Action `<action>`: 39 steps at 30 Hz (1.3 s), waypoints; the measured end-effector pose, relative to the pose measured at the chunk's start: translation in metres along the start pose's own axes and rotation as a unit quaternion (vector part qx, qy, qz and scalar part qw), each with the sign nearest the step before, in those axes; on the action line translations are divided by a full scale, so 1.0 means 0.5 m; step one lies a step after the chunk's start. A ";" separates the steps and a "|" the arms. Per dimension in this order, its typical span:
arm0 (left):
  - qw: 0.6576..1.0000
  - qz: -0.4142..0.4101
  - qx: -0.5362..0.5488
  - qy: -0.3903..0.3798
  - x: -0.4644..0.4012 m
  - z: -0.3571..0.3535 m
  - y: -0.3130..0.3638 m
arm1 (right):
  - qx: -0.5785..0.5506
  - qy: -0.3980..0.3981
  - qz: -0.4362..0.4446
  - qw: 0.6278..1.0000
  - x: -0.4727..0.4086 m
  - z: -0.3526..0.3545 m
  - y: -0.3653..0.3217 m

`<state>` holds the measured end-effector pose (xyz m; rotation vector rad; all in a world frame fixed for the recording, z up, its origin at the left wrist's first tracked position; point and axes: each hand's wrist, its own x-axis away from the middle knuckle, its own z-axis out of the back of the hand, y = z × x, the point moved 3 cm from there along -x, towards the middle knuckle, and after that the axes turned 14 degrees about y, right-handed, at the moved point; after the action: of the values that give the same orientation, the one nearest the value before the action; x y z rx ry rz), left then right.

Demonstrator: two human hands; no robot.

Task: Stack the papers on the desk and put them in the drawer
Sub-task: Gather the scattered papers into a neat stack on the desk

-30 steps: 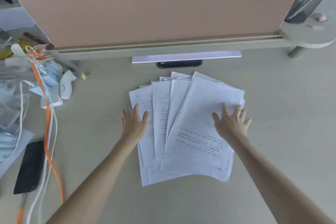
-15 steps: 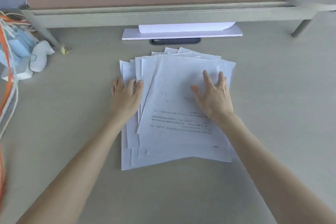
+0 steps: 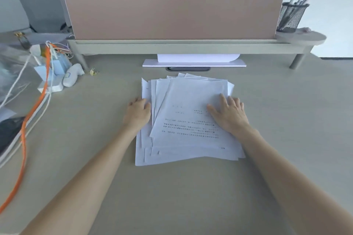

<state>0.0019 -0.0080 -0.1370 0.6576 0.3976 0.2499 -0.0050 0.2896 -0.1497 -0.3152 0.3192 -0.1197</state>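
One loose pile of papers (image 3: 187, 120), at least six printed sheets fanned and overlapping, lies mid-counter (image 3: 95, 139). Two bare hands press on it: left hand (image 3: 138, 113) flat at the pile's left edge, fingers together and gripping nothing; right hand (image 3: 230, 114) flat on the top sheet, fingers spread, also gripping nothing. Behind the pile: one pink divider panel (image 3: 172, 11), one white tray (image 3: 193, 62), one mesh pen cup (image 3: 291, 17) far right; one orange cable (image 3: 28, 120) lies far left, clear of the pile.
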 end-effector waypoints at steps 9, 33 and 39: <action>1.000 -0.003 0.012 0.027 -0.076 -0.023 0.002 | 0.027 -0.011 0.012 0.999 -0.058 -0.037 -0.004; 0.973 0.129 0.172 0.082 -0.066 -0.012 0.022 | -0.161 0.064 -0.013 0.985 -0.068 -0.026 -0.076; 0.943 0.225 0.243 -0.035 -0.060 -0.008 0.053 | -0.160 0.087 0.000 0.983 -0.062 -0.024 -0.080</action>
<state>-0.0292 0.0038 -0.1148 1.2439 0.2334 0.5715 -0.0407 0.2536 -0.1387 -0.6263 0.5130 -0.0952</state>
